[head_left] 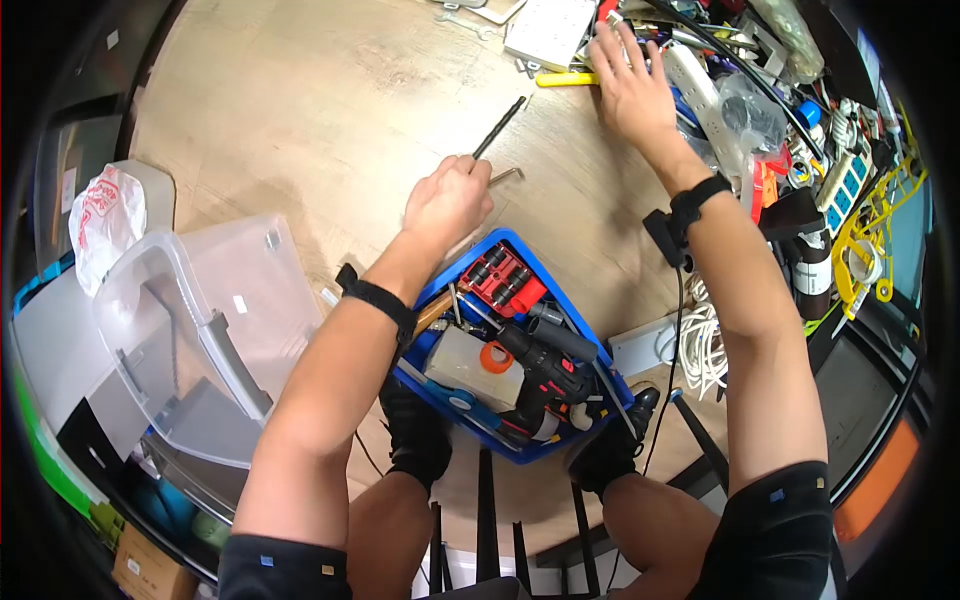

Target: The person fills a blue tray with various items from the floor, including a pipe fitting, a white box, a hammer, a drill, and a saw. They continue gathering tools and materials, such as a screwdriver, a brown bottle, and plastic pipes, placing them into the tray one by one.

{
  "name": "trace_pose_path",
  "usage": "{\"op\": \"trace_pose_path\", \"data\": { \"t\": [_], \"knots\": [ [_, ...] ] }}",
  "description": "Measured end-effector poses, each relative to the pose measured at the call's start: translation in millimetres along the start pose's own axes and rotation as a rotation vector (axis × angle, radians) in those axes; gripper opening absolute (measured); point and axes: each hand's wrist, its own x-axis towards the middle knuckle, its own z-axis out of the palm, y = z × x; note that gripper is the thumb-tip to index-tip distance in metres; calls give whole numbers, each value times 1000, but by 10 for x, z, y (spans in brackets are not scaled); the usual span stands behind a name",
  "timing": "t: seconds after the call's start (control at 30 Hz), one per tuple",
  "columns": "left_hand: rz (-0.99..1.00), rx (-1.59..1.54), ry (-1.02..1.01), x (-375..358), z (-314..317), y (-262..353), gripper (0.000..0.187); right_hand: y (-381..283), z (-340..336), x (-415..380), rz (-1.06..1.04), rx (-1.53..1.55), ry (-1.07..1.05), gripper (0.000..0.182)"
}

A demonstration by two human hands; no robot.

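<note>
The left hand [448, 205] is gripping one black rod [500, 126]; the right hand [636, 98], fingers spread apart, is partly covering one yellow handle [564, 80] at one o'clock.

The one view comes from a camera on the person's head. It looks forward and steeply down at the pale wooden floor [300, 90]. It sees right into the open blue plastic box [501, 236], low in the middle. The bare knees [377, 520] and black shoes [413, 430] show below, so the bottom edge looks close to the body. The left hand [447, 205] is near the middle, and the right hand [635, 98] is farther up, near the top. Both are well inside the view. The lens sees very wide, bends the sides and leaves dark, round corners.
</note>
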Motion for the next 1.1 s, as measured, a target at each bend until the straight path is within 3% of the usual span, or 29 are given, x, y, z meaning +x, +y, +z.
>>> {"op": "trace_pose_path", "data": {
  "t": [0.13, 0.17, 0.2, 0.37, 0.43, 0.47, 0.57, 0.83, 0.9, 1.07, 1.1],
  "knots": [
    [-144, -181, 112, -209, 1, 76, 17, 119, -105, 244, 66, 43, -142, 99],
    [-263, -282, 60, -239, -6, 95, 20, 132, -95, 298, 50, 21, -191, 99],
    [-379, -384, 7, -256, -18, 118, 22, 142, 52, 335, 43, 66, -121, 96],
    [-411, -438, -4, -359, -17, 127, 25, 98, 135, 307, 30, 202, -63, 82],
    [-408, -432, 2, -355, -7, 120, 25, 32, 151, 239, 62, 184, 52, 44],
    [-401, -420, 11, -352, 0, 120, 25, 12, 161, 194, 64, 187, 45, 39],
    [-385, -404, 22, -337, 21, 156, 23, -48, 184, -6, 109, 275, 41, 36],
    [-359, -428, 101, -287, 105, 79, 24, -122, 122, -417, -6, 377, 110, 37],
    [-494, -541, 127, -288, 101, 78, 28, -148, -24, -570, -4, 477, 32, 36],
    [-769, -670, 96, -277, 41, 40, 77, -71, -281, -1006, -65, 638, -31, 45],
    [-768, -669, 91, -264, 46, 44, 77, -46, -338, -1092, -61, 638, -35, 45]
  ]
}}
